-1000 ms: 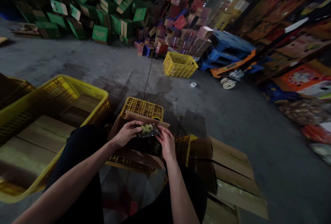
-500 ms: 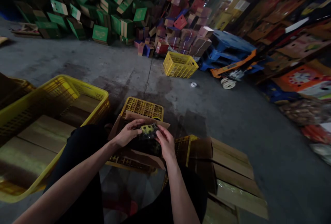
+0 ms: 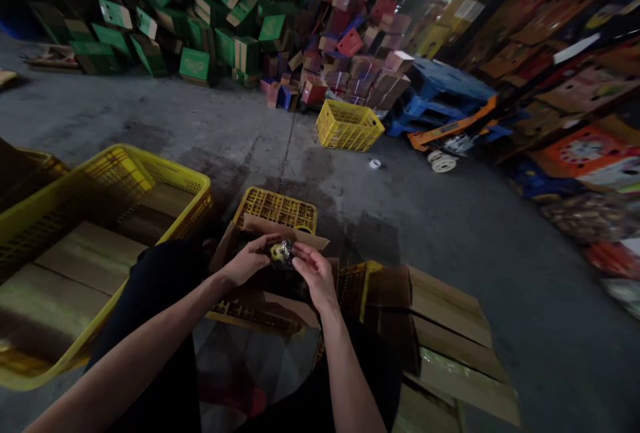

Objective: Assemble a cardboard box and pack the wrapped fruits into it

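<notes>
Between my two hands is a small yellow-green thing with dark spots in a shiny clear plastic wrapper; its exact kind I cannot make out. My left hand grips its left side with curled fingers. On the other side, the fingers and thumb of my right hand press against the wrapper. Just below them lies an open cardboard box with its flaps up and a dark inside, where the contents are hard to see. It rests on an upturned yellow plastic crate.
To my left stands a large yellow crate holding closed cartons. Flattened-looking cartons are stacked at my right. Farther off are a small yellow crate, an orange pallet jack, blue pallets and heaped green boxes.
The wrapped thing has turned and bunched up between my hands, showing less of its spotted face. My right hand has moved slightly left, closer to my left hand.
</notes>
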A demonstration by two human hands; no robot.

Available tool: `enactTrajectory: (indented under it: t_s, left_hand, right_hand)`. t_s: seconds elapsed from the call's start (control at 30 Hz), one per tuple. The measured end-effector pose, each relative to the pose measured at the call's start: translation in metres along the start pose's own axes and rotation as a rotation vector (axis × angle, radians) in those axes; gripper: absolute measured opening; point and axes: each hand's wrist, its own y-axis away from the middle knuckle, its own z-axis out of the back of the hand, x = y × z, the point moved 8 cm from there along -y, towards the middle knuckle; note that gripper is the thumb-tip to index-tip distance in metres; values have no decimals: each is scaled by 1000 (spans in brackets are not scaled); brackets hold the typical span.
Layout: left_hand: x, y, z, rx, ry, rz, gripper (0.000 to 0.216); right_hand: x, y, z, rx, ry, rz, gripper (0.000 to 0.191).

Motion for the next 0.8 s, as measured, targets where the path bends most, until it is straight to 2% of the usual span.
enactTrajectory:
  t_s: [0.33,0.43,0.53,0.63,0.8]
  left_hand:
    - [1,-3,8,-7,-66,-33,67]
    - [0,-2,10,-20,-68,-22,68]
    - [-1,-1,8,-36,-31,16,67]
    - [-1,0,3,-46,44,52,58]
    - [2,-1,1,-32,131,109,44]
  right_hand:
    - [-2,-1,4,-17,31,27,45]
    - [-6,-3,11,-59,33,19,44]
    - [-13,-4,24,-158,33,2,48]
    - [-19,-6,33,-221,75,17,52]
    - [-26,-12,30,-179,200,73,40]
